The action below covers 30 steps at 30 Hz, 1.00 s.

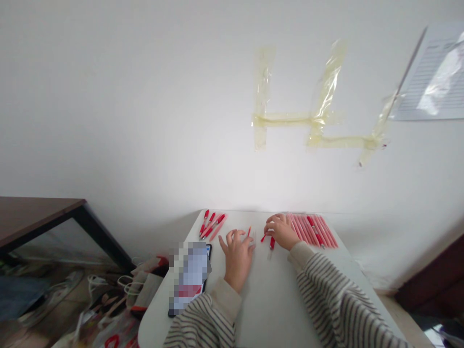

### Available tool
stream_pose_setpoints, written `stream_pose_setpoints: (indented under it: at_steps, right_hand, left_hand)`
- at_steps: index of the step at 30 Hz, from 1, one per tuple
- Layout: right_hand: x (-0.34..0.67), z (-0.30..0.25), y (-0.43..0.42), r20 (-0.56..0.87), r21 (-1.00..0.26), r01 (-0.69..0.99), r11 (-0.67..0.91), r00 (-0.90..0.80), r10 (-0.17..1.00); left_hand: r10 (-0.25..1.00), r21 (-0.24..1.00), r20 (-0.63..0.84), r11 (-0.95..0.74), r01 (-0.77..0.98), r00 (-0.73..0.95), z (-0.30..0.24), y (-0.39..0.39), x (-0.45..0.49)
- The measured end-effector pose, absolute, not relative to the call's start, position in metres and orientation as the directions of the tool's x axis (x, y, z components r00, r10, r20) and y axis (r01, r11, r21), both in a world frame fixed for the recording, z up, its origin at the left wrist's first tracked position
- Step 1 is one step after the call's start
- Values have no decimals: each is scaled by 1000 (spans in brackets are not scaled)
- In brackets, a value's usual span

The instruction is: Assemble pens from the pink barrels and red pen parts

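My left hand (238,258) is palm down over the white table, its fingers spread. A thin orange-red pen refill (249,231) stands out beside its index fingertip; whether the finger touches it I cannot tell. Next to it lies a faint clear tube (254,238). To the right, my right hand (283,233) has its fingers curled, with a small red pen part (263,238) at the pinched thumb and fingertip. Below this hand is a red pen piece with a clear end (271,244). A row of pink pen barrels (300,229) lies beside the right wrist, a red-gripped pen (315,231) among them.
Several red pens (212,224) lie at the table's back left corner. A phone (190,280) with a blurred screen lies along the left side of the white table (268,309). Behind stands a wall with yellowed tape (286,118). Bags (141,285) crowd the floor at left.
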State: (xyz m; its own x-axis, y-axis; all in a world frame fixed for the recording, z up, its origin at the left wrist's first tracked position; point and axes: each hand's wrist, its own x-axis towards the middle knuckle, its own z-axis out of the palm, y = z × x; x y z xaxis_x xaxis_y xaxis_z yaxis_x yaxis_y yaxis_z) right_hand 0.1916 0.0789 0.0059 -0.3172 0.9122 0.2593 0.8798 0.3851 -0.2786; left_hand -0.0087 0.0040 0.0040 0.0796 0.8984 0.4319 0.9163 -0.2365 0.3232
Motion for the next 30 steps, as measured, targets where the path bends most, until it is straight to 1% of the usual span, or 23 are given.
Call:
stream_pose_setpoints:
  at_steps: [9,16,24,30]
  right_hand:
    - [185,13,93,216,-247,866,434,-387,896]
    - [181,13,99,241,-193,847,495,-448,861]
    - [177,14,100,215,-182,852,491,-453,865]
    - [177,13,98,238,-191,852,487,-441,865]
  left_hand:
    - [897,329,433,-247,911,87,5,2,-10]
    - [898,325,431,-247,913,90,5,1,-10]
    - [898,331,431,-246,911,86,6,2,-10]
    - [898,328,431,-248,912,89,5,2,-10]
